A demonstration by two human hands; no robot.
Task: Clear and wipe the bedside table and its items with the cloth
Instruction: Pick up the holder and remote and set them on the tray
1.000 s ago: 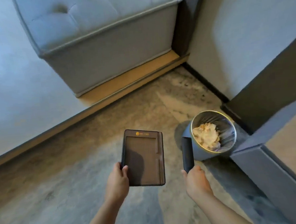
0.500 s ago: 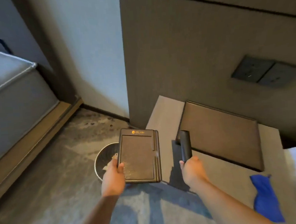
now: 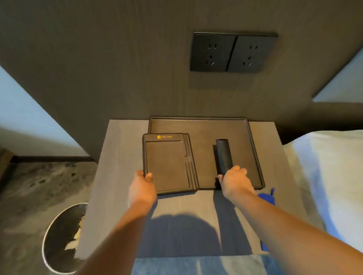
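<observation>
**Both hands at the tray, each holding one item**

The bedside table stands against a dark wall panel. A wide, shallow dark tray sits at the table's back edge and covers most of the right half of the top.

The left hand grips the near left corner of a flat dark pad holder, with the thumb on top and the fingers underneath. The holder has a small gold logo at its far edge. It lies across the tray's left rim, its right side over the tray and its left side over the bare table top. Its near edge lines up with the tray's near rim. I cannot tell whether it rests on the rim or is held just above it.

The right hand is curled round the near end of a slim dark bar. The bar points away from the person over the middle of the tray, near its front rim. A shadow lies along its left side, and whether its far end touches the tray floor is unclear. The two hands are apart, each closed on its own item.

The blue cloth lies at the table's right edge, just in front of the tray's near right corner. The right forearm hides most of it.

A double socket plate is set in the panel above the tray. A bed with pale linen adjoins the table's right edge. On the floor by the near left corner stands a round waste bin holding crumpled paper, partly hidden by the table.
</observation>
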